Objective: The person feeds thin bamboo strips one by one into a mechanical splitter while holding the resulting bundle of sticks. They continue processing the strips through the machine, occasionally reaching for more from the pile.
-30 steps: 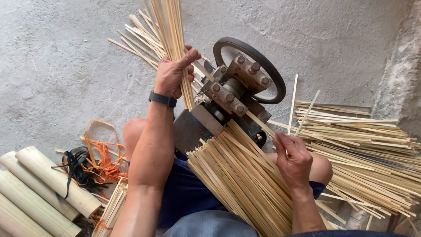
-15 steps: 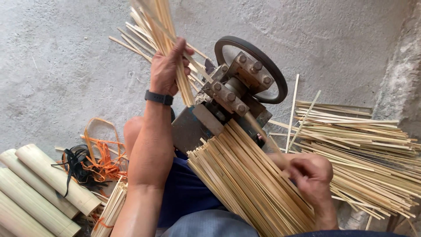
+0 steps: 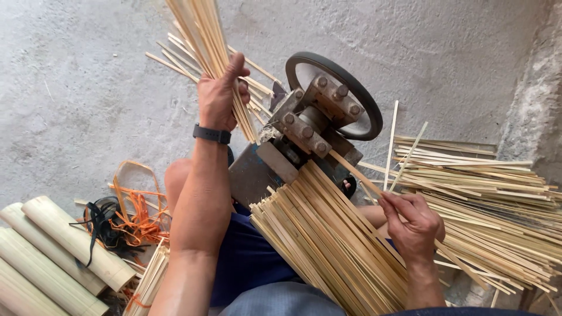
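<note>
Head view looks down on the concrete floor (image 3: 88,76) where I sit, and the biggest thing on it is the heap of bamboo strips (image 3: 492,199) spread out to my right. Next comes the sheaf of strips (image 3: 328,246) lying across my lap, fanned toward the splitting machine (image 3: 316,126) with its black wheel (image 3: 366,102) and bolted head. At lower left lie several split bamboo halves (image 3: 52,257), and beside them a tangle of orange and black straps (image 3: 126,213).

My left hand (image 3: 219,96) is clenched around a bundle of thin strips (image 3: 202,41), held up past the machine's far side. My right hand (image 3: 413,219) pinches a single strip (image 3: 357,175) between thumb and fingers, its tip lying against the machine's mouth.

These strips look light and stiff along their length but springy, and thin enough to snap if bent hard; their edges may be sharp. I judge the single strip is best gripped a little back from the mouth, so it stays straight.

Compared with half a second ago, my right hand has come up and in from the lower right toward the machine, while my left has barely shifted on its bundle.
</note>
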